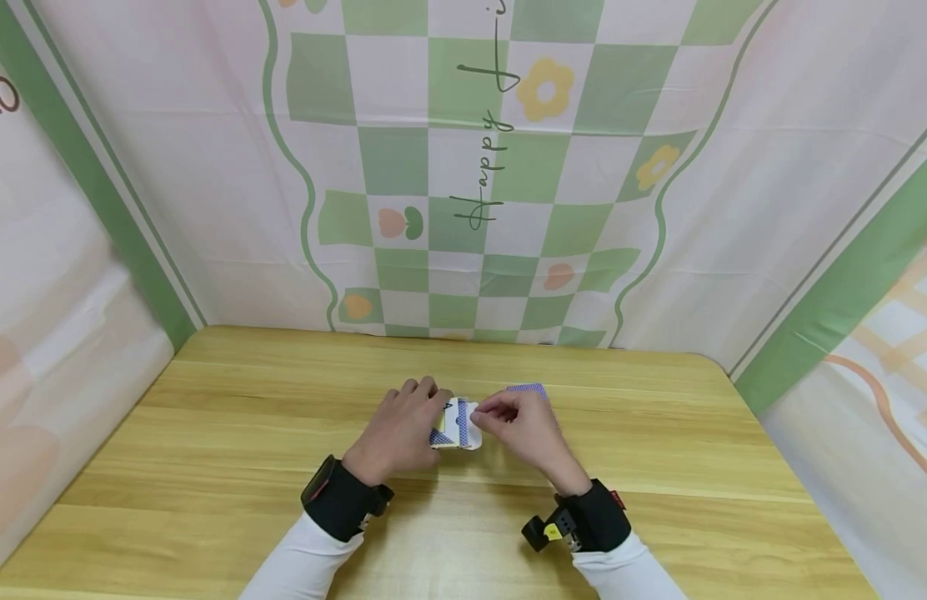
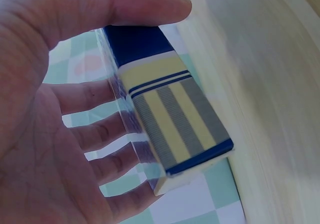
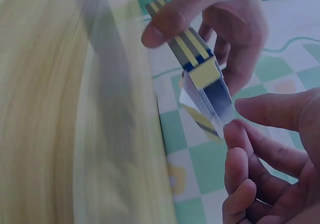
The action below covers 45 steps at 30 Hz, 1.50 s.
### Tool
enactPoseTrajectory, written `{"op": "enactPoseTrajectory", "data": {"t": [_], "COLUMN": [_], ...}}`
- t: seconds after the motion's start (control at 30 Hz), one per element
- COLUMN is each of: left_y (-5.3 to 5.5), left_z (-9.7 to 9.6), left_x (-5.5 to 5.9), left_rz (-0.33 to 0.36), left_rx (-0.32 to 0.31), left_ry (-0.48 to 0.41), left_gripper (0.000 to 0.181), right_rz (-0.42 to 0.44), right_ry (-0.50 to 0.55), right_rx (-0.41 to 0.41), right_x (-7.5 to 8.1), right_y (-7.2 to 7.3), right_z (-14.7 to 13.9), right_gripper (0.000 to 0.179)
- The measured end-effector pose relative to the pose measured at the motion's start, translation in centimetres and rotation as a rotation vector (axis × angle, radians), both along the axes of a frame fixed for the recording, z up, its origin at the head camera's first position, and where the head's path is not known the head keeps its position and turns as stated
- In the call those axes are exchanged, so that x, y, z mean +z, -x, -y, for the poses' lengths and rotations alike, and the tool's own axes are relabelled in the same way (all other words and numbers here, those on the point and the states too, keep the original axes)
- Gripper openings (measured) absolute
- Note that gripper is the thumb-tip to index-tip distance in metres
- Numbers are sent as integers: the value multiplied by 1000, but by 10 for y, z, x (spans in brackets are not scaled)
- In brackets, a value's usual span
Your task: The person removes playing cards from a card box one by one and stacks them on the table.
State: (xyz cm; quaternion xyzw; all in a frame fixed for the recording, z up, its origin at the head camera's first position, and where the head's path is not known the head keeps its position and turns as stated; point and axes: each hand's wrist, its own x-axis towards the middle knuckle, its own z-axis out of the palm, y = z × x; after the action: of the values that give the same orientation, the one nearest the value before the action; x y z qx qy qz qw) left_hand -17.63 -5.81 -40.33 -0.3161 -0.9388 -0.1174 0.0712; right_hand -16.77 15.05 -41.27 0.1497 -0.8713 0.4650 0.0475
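Observation:
My left hand [image 1: 403,425] grips a playing card box [image 2: 167,104] along its edges, thumb on one side and fingers on the other. The box is blue, white and yellow, with striped sides. Its open end, with white flaps [image 1: 474,427], faces my right hand [image 1: 527,425]. In the right wrist view, the right thumb [image 3: 275,109] and index fingertip [image 3: 237,131] close in at the tip of a flap, while the other fingers curl. Partly hidden behind the right hand, a blue-patterned card or stack of cards [image 1: 529,387] lies on the table.
The wooden table [image 1: 208,483] reaches back to a green-and-white checked cloth [image 1: 456,167]. Cloth also hangs at the left and right sides. Both wrists wear black bands with small cameras [image 1: 536,533].

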Motion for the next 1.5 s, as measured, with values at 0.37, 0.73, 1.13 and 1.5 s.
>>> {"op": "enactPoseTrajectory", "data": {"t": [0.37,0.73,1.13,1.5], "left_y": [-1,-1,1,3], "left_z": [-2,-3,2,5], "left_x": [1,1,2,3], "left_rz": [-25,-26,-1,33], "left_rx": [-42,-65,-44,-37], "left_ry": [3,3,-4,-11], "left_gripper": [71,72,70,70], "right_rz": [35,64,193,210], "right_ry": [-24,-45,23,21], "right_rx": [2,5,13,4], "right_x": [-9,-7,-2,3], "right_y": [-1,-2,0,0], "right_z": [5,3,-4,-11], "right_gripper": [18,19,19,21]}}
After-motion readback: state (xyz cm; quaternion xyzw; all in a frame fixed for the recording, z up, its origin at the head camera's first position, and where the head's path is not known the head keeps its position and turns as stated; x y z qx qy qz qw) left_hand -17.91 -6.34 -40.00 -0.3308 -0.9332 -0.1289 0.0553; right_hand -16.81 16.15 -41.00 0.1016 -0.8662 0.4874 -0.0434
